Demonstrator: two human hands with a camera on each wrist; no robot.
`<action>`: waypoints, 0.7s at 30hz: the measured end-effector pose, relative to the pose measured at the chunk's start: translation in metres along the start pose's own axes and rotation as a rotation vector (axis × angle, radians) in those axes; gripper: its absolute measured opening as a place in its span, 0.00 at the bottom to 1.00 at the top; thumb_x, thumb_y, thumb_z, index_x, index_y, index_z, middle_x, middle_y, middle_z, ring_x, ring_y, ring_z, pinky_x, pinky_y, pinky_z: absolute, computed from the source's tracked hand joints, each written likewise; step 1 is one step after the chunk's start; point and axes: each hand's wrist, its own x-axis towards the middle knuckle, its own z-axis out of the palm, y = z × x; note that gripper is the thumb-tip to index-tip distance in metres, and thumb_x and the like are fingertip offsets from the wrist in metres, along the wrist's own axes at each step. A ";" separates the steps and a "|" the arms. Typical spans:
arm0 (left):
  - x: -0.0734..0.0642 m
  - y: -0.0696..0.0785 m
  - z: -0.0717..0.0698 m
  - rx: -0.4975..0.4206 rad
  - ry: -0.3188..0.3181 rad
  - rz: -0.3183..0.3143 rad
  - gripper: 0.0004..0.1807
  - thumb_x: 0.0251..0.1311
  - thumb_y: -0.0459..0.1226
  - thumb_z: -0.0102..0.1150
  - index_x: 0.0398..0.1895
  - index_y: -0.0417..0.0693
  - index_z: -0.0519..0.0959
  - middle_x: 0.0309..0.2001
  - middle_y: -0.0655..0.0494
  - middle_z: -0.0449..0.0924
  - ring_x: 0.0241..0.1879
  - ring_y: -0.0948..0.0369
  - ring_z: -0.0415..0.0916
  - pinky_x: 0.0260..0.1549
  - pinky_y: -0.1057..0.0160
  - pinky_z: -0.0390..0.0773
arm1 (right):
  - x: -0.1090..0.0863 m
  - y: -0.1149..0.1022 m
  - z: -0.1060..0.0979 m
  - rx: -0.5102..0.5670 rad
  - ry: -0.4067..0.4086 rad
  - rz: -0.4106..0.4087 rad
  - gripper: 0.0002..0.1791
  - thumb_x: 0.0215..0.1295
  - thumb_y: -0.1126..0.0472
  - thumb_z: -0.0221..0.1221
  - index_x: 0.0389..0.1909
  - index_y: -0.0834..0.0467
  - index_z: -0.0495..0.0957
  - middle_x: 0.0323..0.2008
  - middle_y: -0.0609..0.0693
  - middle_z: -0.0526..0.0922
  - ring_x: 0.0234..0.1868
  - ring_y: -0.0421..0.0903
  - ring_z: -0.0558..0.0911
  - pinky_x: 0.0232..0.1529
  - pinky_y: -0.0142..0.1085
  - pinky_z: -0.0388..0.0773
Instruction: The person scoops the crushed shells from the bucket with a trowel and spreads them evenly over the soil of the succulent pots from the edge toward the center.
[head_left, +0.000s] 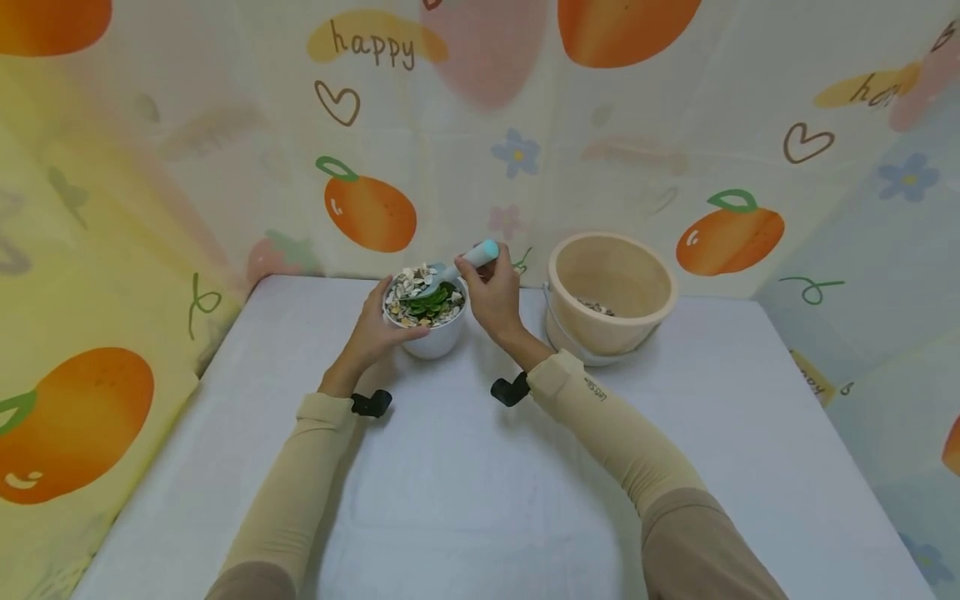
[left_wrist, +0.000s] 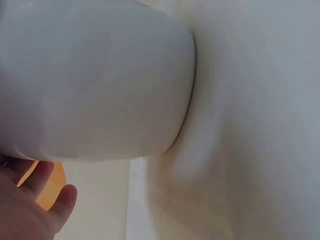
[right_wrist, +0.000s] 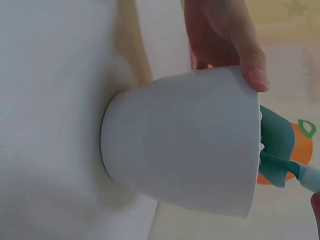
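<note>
A white flower pot [head_left: 435, 343] stands upright on the table, filled with pale pebbles [head_left: 411, 282] around a green leafy plant [head_left: 429, 307]. My left hand [head_left: 369, 335] holds the pot at its left side, the thumb across the front near the rim. In the right wrist view that thumb presses on the rim of the pot [right_wrist: 185, 142]. With my right hand [head_left: 497, 296] I grip a small trowel [head_left: 478, 253] by its light blue handle. Its teal blade [right_wrist: 277, 145] tilts down into the pot's mouth, over the pebbles beside the leaves.
Right of the pot stands a beige bucket [head_left: 611, 333] with some pebbles [head_left: 596, 307] at its bottom and its handle hanging down in front. A white cloth covers the table [head_left: 450, 483]. Behind it hangs a printed curtain [head_left: 465, 167] with oranges and hearts.
</note>
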 end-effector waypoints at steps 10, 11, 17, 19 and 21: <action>-0.004 0.000 0.009 0.003 0.061 0.020 0.65 0.44 0.52 0.76 0.78 0.45 0.43 0.76 0.43 0.48 0.75 0.47 0.48 0.71 0.40 0.53 | -0.003 -0.004 0.001 0.014 0.027 -0.029 0.19 0.67 0.61 0.60 0.49 0.70 0.70 0.42 0.63 0.84 0.44 0.54 0.86 0.44 0.36 0.83; -0.005 0.000 0.009 0.007 0.067 0.017 0.65 0.44 0.52 0.76 0.78 0.45 0.43 0.76 0.43 0.48 0.75 0.47 0.48 0.71 0.40 0.53 | -0.003 -0.004 0.001 0.013 0.033 -0.029 0.18 0.67 0.61 0.61 0.49 0.70 0.70 0.42 0.63 0.84 0.44 0.54 0.86 0.44 0.36 0.82; -0.011 0.005 0.013 0.031 0.121 0.010 0.65 0.43 0.54 0.76 0.77 0.45 0.45 0.75 0.42 0.50 0.73 0.46 0.49 0.70 0.38 0.55 | -0.004 -0.003 0.003 -0.004 0.071 -0.043 0.16 0.67 0.60 0.61 0.47 0.67 0.70 0.40 0.62 0.84 0.42 0.53 0.86 0.42 0.36 0.82; -0.013 0.007 0.016 0.038 0.148 0.007 0.65 0.42 0.54 0.76 0.77 0.45 0.45 0.74 0.42 0.51 0.72 0.45 0.50 0.69 0.38 0.56 | -0.004 -0.002 0.004 -0.008 0.077 -0.050 0.17 0.67 0.59 0.61 0.47 0.66 0.70 0.39 0.62 0.84 0.41 0.53 0.86 0.42 0.36 0.82; -0.014 0.010 0.018 0.043 0.173 0.010 0.65 0.41 0.54 0.77 0.77 0.44 0.46 0.73 0.41 0.52 0.71 0.44 0.51 0.68 0.38 0.57 | -0.004 -0.002 0.005 -0.014 0.077 -0.057 0.17 0.67 0.59 0.61 0.47 0.67 0.70 0.39 0.61 0.84 0.41 0.53 0.86 0.43 0.37 0.82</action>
